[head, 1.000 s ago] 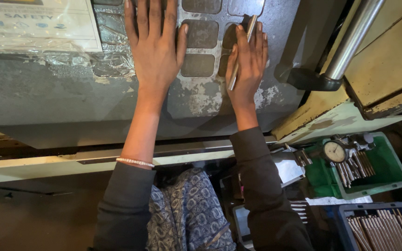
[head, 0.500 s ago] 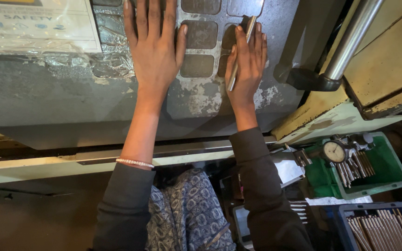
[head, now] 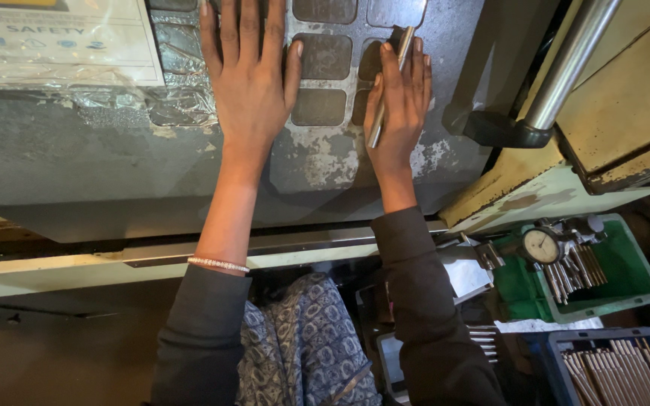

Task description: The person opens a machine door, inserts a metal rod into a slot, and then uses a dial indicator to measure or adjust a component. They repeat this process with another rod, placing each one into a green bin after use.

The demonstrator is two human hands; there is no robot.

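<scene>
At the bottom right of the frame, a blue bin (head: 558,344) is holding a bunch of thin metal rods (head: 618,372). Just above it, a green tray (head: 626,271) is holding a round dial gauge (head: 542,245) and more small metal pieces.

In the lower middle, two dark sleeves are reaching up, and a thin bracelet (head: 218,264) is sitting on the wrist at the left.

Higher up, both hands are lying on a worn grey machine panel (head: 77,158) with square buttons. The left hand (head: 246,83) is open and flat, fingers spread, pressing on the panel in the upper middle. The right hand (head: 400,105) is open too, but it is pinning a thin metal rod (head: 389,83) under its fingers, against the panel. The rod is slanting from the palm up past the fingertips.

The rod looks stiff, light and smooth, so it could slip or roll. Pinching it near the middle looks safest.

At the upper left, a plastic-wrapped paper label (head: 62,41) is sticking to the panel. At the upper right, a shiny steel bar (head: 569,64) is slanting upward.
</scene>
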